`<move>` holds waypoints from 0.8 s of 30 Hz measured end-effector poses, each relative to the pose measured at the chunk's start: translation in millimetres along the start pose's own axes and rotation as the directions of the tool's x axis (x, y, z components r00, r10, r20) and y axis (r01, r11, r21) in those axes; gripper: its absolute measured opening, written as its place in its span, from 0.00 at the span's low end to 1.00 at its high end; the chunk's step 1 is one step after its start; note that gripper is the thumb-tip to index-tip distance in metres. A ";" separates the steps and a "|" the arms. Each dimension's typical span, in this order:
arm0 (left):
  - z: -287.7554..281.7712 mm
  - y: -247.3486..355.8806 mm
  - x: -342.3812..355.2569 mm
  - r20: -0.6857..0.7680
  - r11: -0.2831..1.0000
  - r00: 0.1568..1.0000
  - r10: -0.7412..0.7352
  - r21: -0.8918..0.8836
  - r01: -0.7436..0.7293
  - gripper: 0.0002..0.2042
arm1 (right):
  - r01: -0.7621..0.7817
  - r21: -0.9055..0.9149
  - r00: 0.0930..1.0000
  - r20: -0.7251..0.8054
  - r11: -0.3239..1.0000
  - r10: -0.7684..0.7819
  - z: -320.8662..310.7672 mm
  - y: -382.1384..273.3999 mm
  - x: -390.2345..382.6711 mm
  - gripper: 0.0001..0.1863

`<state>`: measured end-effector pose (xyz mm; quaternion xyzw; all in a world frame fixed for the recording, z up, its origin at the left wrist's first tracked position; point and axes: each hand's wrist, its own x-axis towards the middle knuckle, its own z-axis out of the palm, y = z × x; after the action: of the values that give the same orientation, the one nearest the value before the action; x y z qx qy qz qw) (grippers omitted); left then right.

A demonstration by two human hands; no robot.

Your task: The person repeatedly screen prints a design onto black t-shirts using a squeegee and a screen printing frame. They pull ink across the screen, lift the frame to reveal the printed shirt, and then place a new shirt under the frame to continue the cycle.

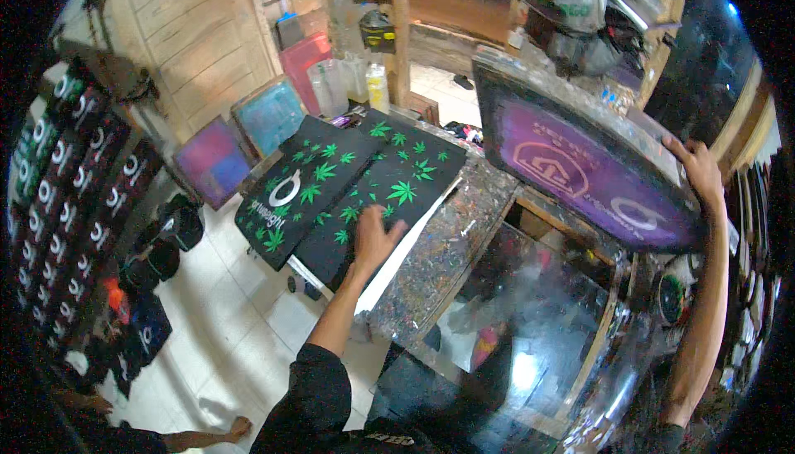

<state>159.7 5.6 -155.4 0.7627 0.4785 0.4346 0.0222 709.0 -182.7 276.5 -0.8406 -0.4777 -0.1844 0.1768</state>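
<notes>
My left hand (pixel 377 243), fingers apart, is over a black fabric piece (pixel 414 152) printed with green leaves; whether it touches the cloth I cannot tell. A second black piece (pixel 286 177), with leaves and a white ring-shaped print, overlaps it on the left. A white board edge (pixel 414 243) shows beneath them. At the right, my right hand (pixel 696 172) grips the upper edge of a screen-printing frame (pixel 571 156), which stands tilted up. Its mesh is purple with pale designs.
A glass-topped box (pixel 530 321) is close in front of me, beside a paint-crusted bench (pixel 447 264). Printed black pieces (pixel 70 197) hang at the left. Smaller screens (pixel 211 160) lean behind, near a white bottle (pixel 377 88). Another person's hand (pixel 238 429) shows at lower left.
</notes>
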 end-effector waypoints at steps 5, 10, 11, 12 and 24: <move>-7.7 49.3 11.8 0.293 0.922 0.954 0.066 0.349 -0.170 0.16 | -0.035 -0.066 0.998 0.051 0.997 0.038 -4.2 -1.5 11.1 0.45; -20.6 6.2 29.8 0.329 0.956 0.898 -0.293 0.125 0.266 0.17 | 0.016 0.032 0.991 0.129 0.999 -0.020 -1.9 0.0 14.4 0.43; -20.8 -4.5 30.8 0.391 0.896 0.808 -0.441 0.146 0.419 0.20 | 0.023 0.025 0.994 0.109 0.999 -0.025 -0.9 1.0 15.4 0.42; -18.4 -12.7 29.1 0.359 0.885 0.817 -0.450 0.062 0.461 0.21 | 0.028 0.018 0.996 0.088 0.999 -0.030 0.9 2.3 16.3 0.40; -2.5 40.2 14.2 0.313 0.924 0.950 0.000 0.362 -0.120 0.23 | 0.052 0.035 0.982 0.181 0.998 -0.057 1.2 8.1 23.2 0.53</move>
<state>188.9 -6.4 -126.6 0.8253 0.5199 0.2110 -0.0639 727.2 -169.0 285.5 -0.8377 -0.5174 -0.1046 0.1399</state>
